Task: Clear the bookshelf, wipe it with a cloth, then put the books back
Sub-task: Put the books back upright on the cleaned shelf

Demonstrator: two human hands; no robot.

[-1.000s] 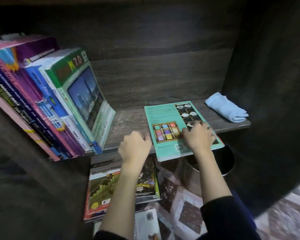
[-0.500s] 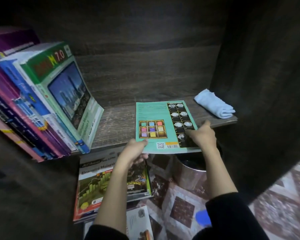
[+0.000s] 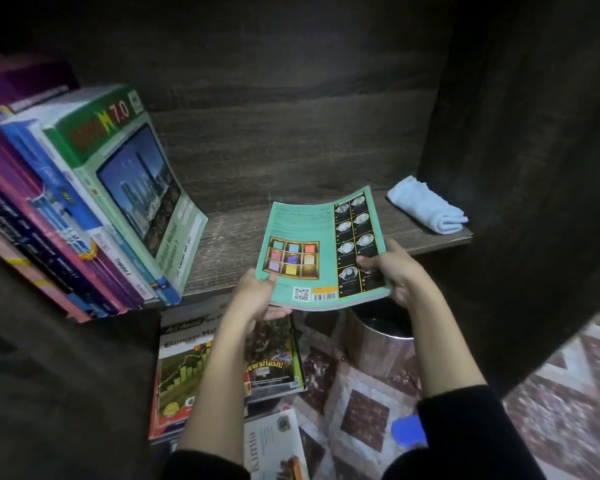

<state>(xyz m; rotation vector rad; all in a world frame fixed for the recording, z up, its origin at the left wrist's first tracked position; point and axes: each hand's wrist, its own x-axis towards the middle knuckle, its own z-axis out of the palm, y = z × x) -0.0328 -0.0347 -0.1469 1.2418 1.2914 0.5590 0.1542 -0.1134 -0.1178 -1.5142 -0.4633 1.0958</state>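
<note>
Left hand (image 3: pixel 257 299) and right hand (image 3: pixel 399 271) each pinch a near corner of the teal workbook (image 3: pixel 309 233), evidently supporting the limp softcover above the shelf (image 3: pixel 229 244).

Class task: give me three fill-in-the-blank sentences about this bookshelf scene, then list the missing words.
The left hand and right hand hold the teal book at the ____ edge of the shelf. The folded blue cloth lies at the ____ end of the shelf. The green book shows the number ____.
Missing words: front; right; 7.0
</note>
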